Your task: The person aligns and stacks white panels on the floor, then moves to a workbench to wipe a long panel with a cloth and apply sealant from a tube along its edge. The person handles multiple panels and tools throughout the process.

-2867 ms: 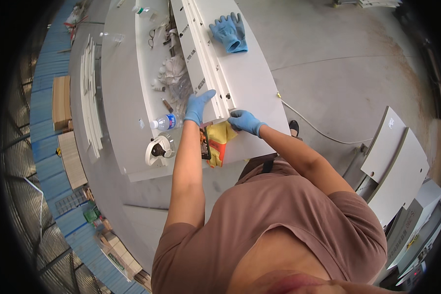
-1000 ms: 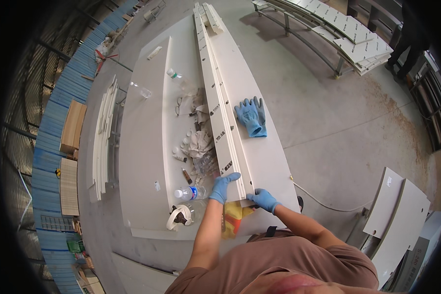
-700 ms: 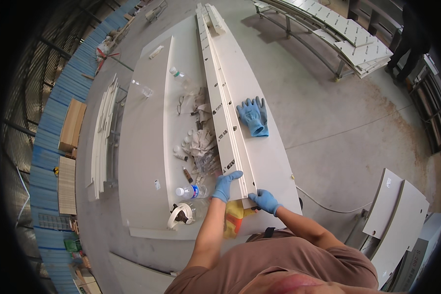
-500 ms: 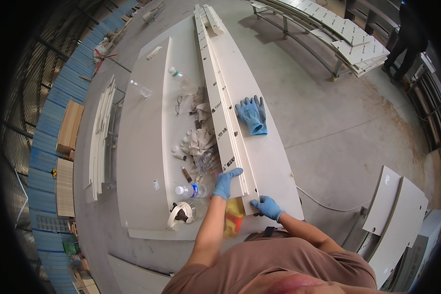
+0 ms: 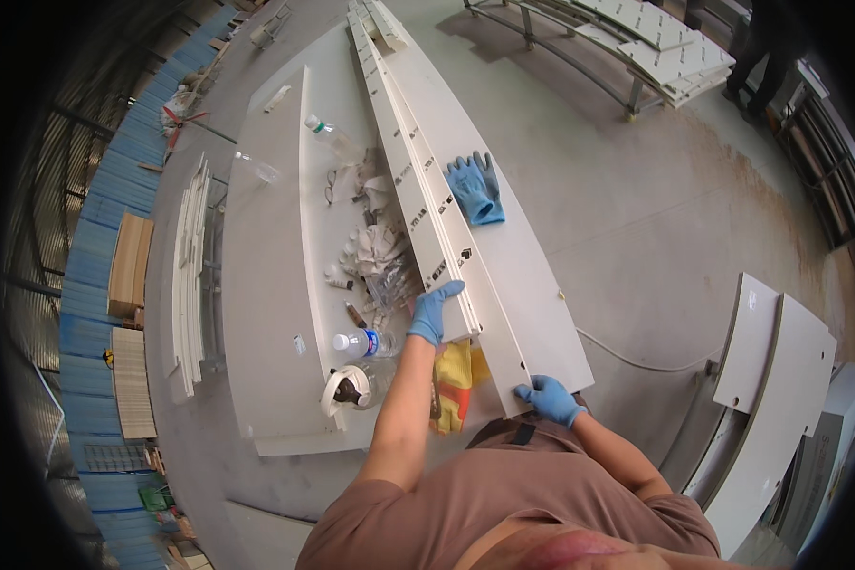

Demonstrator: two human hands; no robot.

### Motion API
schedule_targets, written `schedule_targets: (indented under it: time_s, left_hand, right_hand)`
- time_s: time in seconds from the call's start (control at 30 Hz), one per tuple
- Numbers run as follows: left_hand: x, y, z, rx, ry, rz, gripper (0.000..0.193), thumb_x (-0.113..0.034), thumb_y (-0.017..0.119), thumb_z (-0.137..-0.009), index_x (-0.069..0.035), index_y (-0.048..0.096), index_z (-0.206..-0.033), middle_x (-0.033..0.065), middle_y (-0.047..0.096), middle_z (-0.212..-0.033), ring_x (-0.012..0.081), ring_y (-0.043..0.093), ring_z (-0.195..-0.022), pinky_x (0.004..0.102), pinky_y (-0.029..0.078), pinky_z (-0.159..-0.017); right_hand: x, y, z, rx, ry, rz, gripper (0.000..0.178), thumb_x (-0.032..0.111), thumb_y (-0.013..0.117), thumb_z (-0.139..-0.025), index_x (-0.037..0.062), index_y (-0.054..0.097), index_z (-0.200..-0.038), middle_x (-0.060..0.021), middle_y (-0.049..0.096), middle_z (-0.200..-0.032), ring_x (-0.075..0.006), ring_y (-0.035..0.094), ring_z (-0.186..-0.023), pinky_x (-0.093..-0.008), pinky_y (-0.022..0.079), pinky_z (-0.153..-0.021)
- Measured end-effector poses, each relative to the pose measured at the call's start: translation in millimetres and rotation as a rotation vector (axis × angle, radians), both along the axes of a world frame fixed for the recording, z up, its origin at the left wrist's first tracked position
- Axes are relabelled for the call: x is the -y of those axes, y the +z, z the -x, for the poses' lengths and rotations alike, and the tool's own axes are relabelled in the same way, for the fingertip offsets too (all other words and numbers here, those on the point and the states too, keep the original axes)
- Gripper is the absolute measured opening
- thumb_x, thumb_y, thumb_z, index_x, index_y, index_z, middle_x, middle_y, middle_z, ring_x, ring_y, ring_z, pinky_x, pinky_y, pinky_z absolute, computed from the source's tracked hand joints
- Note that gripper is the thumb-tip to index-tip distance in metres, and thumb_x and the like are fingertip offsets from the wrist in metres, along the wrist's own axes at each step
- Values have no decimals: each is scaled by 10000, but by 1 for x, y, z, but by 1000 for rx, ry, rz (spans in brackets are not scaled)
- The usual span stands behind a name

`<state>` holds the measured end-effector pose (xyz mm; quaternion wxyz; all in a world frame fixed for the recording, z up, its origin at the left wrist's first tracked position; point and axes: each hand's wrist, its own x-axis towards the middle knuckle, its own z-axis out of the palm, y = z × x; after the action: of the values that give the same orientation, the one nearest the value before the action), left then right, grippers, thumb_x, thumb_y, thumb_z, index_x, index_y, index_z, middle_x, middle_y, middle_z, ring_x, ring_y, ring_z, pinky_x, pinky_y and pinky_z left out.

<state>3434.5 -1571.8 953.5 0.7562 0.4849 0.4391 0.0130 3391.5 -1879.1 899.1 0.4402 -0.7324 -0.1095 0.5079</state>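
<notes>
Long narrow white panels (image 5: 410,214) lie stacked lengthwise on a large white board (image 5: 527,275). My left hand (image 5: 431,312), in a blue glove, is closed over the near end of the stack, its thumb on top. Along the stack's right side, one white strip (image 5: 502,347) juts out toward me, angled apart from the others at the near end. Its near corner is pinched by my gloved right hand (image 5: 553,400), with the fingertips underneath hidden. Below my left hand lies a yellow and orange cloth-like item (image 5: 453,388), partly under the strip.
A spare pair of blue gloves (image 5: 477,188) rests right of the stack. On the left are a water bottle (image 5: 375,343), a white-handled jug (image 5: 350,387), small tubes and crumpled wrappings (image 5: 380,249). More panels (image 5: 765,380) stand at the right; a person (image 5: 765,66) is at far right.
The right-hand strip has swung rightward at its near end, opening a gap from the stack. My right hand moved right with it; my left hand sits slightly farther away on the stack.
</notes>
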Motion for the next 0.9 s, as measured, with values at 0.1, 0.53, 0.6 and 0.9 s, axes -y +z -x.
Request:
schedule_targets:
  time_s: [0.1, 0.53, 0.6, 0.9]
  left_hand:
    - [-1, -6, -3, -29, 16, 27, 506, -150, 855, -790, -40, 709, -1262, 131, 767, -1075, 292, 767, -849, 451, 651, -722]
    - [4, -14, -6, -109, -29, 30, 535, -229, 862, -786, -63, 710, -1272, 122, 762, -1076, 288, 759, -889, 449, 644, -756]
    - [7, -13, -6, -116, -107, -87, 466, -422, 787, -843, -154, 720, -1218, 99, 759, -964, 290, 734, -745, 489, 590, -561]
    - [9, -10, -5, -74, -127, -34, 557, -382, 804, -823, -141, 682, -1310, 101, 754, -1074, 291, 743, -873, 504, 616, -680]
  right_hand:
    - [38, -6, 14, -41, 4, 45, 555, 484, 630, -981, -17, 720, -1203, -226, 753, -1127, -359, 713, -1082, -435, 517, -978]
    - [109, -4, 22, 104, 337, 208, 739, 625, 660, -910, -16, 672, -1276, -301, 709, -1186, -435, 673, -1178, -473, 515, -1006]
    - [76, -3, 2, 120, 161, 178, 760, 631, 658, -902, -62, 700, -1211, -313, 709, -1191, -450, 678, -1160, -476, 522, -999]
    - [6, 12, -19, 219, -242, 227, 662, 616, 617, -936, -39, 701, -891, -307, 718, -914, -460, 701, -942, -499, 532, -872]
